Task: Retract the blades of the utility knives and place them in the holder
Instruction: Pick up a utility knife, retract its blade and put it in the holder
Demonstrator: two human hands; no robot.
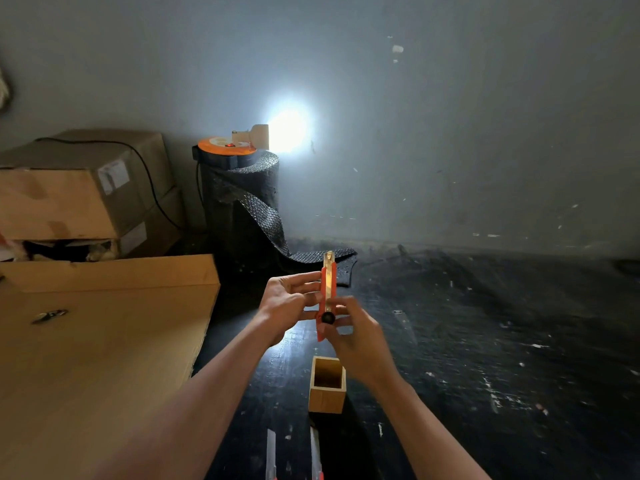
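I hold an orange utility knife [327, 285] upright in front of me, its blade tip sticking out at the top. My left hand [287, 304] grips the knife's body from the left. My right hand [356, 336] holds its lower end, fingers by the black lock wheel. Below the hands an open square wooden holder [327, 384] stands on the dark floor, with nothing visible inside. Two more utility knives lie at the bottom edge with blades extended, one on the left [270, 453] and one on the right [316, 452].
A large flat cardboard box [104, 341] lies at the left, with stacked cartons [79, 192] behind it. A black mesh roll [242, 202] topped by an orange reel and a bright lamp [287, 131] stands by the wall. The floor is dark and scuffed.
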